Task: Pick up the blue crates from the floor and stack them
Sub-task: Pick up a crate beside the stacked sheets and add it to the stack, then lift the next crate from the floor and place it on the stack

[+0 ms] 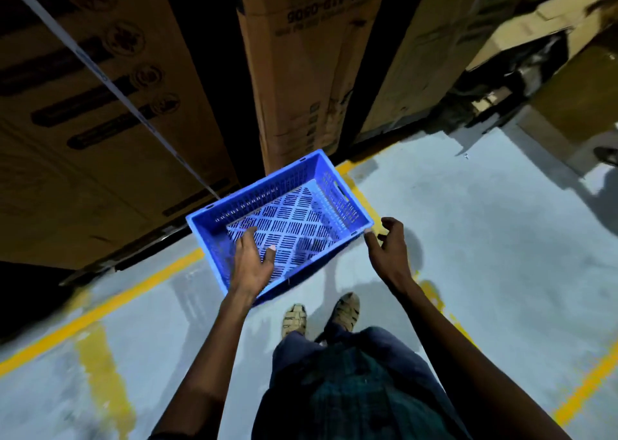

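Crate: blue crate [284,218], empty, slatted base, seen just ahead of the feet beside the yellow floor line [100,309]; on the floor or lifted, not discernible.
Left hand: left hand [252,265] over the near rim, fingers spread and straight, reaching inside.
Right hand: right hand [388,249] at the right corner, thumb tip touching the rim, fingers loosely curled, clear of the wall.
Surroundings: cardboard boxes [301,71] stood close behind the crate; sandals [317,312] just behind it.
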A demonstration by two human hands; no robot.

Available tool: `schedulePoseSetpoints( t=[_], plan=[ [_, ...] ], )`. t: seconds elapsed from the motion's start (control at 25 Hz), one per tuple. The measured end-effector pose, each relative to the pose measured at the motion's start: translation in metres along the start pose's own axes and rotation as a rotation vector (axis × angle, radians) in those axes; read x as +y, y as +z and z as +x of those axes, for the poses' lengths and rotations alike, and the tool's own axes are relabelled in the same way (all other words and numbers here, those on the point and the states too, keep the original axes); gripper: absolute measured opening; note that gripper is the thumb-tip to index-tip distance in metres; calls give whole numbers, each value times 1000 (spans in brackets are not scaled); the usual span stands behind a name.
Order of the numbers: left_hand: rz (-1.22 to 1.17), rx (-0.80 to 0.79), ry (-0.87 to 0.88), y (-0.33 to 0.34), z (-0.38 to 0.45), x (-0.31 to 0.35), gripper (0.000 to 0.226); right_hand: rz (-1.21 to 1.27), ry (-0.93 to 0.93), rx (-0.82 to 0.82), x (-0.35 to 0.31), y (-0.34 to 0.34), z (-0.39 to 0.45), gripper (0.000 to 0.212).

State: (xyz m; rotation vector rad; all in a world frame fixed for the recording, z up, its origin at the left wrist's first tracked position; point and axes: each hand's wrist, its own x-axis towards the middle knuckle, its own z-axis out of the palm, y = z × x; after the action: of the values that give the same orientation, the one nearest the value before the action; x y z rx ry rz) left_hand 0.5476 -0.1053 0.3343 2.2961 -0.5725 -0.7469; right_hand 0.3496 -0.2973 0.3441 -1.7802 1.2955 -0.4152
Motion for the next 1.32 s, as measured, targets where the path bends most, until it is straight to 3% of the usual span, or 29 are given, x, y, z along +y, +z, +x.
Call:
schedulePoseSetpoints(
  t=[0.2, 0.44, 0.68, 0.84, 1.08, 1.32],
  plan=[
    [-55, 26, 15, 10, -53, 24, 57, 64, -37, -49, -5, -39, -20, 40],
    [-161, 257, -38, 51, -112, 50, 57, 44, -154, -175, 15, -88, -7, 43],
    [-369, 560, -229, 118, -217, 57, 52, -15, -328, -432, 38, -130, -26, 41],
    [-453, 698, -467, 156, -328, 41, 52, -87, -405, -623, 45, -138, -70, 39],
    [-581, 938, -777, 198, -462, -11, 51, -265, -532, -970, 62, -95, -160, 45],
    [-684, 1040, -988, 248, -570, -48, 53, -414, -670, -1166, 81, -51, -268, 45]
  ],
)
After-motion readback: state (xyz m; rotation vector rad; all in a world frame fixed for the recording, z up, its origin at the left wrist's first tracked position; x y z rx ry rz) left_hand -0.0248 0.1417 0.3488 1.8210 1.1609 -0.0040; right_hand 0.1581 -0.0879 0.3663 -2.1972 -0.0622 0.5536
